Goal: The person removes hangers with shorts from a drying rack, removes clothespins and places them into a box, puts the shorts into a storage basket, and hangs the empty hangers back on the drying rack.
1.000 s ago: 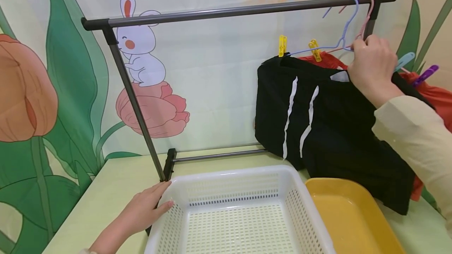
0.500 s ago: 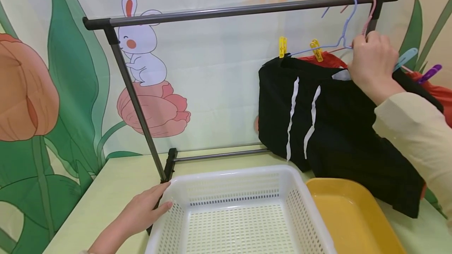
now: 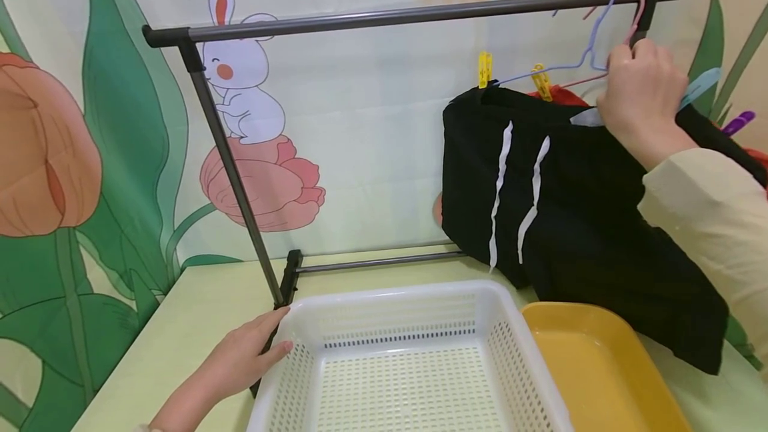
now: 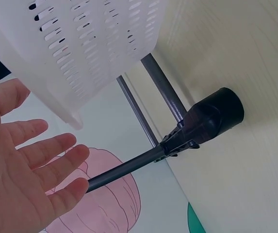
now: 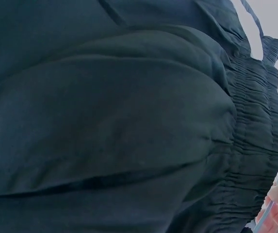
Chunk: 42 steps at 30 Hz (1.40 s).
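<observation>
My right hand (image 3: 645, 95) grips a blue wire hanger (image 3: 594, 35) just below its hook. From that hanger hang black drawstring pants (image 3: 576, 219) with white cords, pinned by a yellow clothespin (image 3: 485, 71) and a light blue clothespin (image 3: 701, 85). The hook's curve stands above the rack's top rod (image 3: 384, 17). The pants' elastic waistband (image 5: 253, 126) fills much of the right wrist view, fingers at its corner. My left hand (image 3: 243, 359) is at the left rim of a white basket (image 3: 390, 291), its fingers extended; the left wrist view shows the palm spread beside the basket wall.
Behind the pants, a pink hanger (image 3: 642, 5) stays on the rod with a red garment (image 3: 564, 95), a second yellow clothespin (image 3: 542, 82) and a purple clothespin (image 3: 738, 123). A yellow tray (image 3: 591, 352) lies right of the basket. The rack's left post (image 3: 234, 179) rises behind my left hand.
My right hand has risen slightly with the blue hanger, lifting its hook off the rod; the pants shift up and to the right. The left hand stays at the basket.
</observation>
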Each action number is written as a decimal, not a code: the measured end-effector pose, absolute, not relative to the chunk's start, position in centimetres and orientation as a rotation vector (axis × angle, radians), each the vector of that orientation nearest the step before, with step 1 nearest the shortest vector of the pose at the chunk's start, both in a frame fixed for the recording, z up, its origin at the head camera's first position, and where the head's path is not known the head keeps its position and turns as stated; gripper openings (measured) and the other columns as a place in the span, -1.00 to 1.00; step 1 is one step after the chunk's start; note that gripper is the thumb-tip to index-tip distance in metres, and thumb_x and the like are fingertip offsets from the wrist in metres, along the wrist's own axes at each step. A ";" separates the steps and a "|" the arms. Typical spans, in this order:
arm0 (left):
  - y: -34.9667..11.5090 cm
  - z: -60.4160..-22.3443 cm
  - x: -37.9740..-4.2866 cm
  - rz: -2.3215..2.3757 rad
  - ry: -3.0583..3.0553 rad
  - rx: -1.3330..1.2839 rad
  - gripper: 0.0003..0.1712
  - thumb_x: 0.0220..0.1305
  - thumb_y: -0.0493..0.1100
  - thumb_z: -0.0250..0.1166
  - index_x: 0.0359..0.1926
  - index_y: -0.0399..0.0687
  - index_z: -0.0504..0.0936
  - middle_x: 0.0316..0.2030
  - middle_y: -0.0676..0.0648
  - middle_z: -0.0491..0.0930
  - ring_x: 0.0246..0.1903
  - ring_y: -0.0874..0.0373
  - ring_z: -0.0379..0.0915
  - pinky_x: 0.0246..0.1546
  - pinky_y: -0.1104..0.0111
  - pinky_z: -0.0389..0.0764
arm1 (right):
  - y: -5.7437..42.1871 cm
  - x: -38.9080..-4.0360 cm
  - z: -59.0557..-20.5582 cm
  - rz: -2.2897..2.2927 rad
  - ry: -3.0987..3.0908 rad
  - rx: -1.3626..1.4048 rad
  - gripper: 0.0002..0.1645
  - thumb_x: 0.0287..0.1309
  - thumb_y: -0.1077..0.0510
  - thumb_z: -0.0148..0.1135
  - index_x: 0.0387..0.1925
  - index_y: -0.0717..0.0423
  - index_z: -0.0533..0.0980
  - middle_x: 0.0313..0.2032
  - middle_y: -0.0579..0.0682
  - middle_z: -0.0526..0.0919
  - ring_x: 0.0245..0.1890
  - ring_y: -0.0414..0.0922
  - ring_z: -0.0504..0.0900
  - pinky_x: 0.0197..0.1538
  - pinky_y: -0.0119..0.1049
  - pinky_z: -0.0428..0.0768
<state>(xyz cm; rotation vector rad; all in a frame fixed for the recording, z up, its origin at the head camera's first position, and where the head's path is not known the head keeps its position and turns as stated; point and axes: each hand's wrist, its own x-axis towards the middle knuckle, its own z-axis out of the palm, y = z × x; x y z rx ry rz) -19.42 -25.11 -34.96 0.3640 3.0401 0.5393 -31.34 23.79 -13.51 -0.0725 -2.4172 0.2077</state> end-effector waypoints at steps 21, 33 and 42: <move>-25.1 -34.6 -19.4 0.537 3.055 0.360 -0.33 0.19 0.02 0.11 0.26 -0.11 0.17 0.20 -0.20 0.26 0.15 -0.19 0.21 0.03 -0.07 0.29 | 24.4 -30.9 -13.8 0.292 -2.257 -0.023 -0.66 0.02 0.31 -0.14 -0.16 0.43 0.38 -0.14 0.35 0.31 -0.09 0.28 0.21 -0.06 0.17 0.19; -25.1 -34.5 -19.3 0.532 3.058 0.372 -0.32 0.18 0.07 0.11 0.26 -0.10 0.18 0.20 -0.19 0.27 0.16 -0.18 0.21 0.03 -0.07 0.29 | 24.5 -30.6 -13.5 0.246 -2.148 -0.055 -0.64 0.08 0.26 -0.15 -0.16 0.44 0.40 -0.18 0.35 0.34 -0.12 0.26 0.25 -0.12 0.13 0.23; -25.1 -34.4 -19.4 0.521 3.075 0.394 -0.32 0.18 0.09 0.10 0.25 -0.11 0.19 0.19 -0.21 0.27 0.14 -0.20 0.22 0.02 -0.08 0.29 | 24.9 -30.3 -13.1 0.226 -2.084 -0.106 -0.63 0.03 0.31 -0.14 -0.13 0.46 0.37 -0.14 0.35 0.35 -0.07 0.26 0.26 -0.06 0.11 0.23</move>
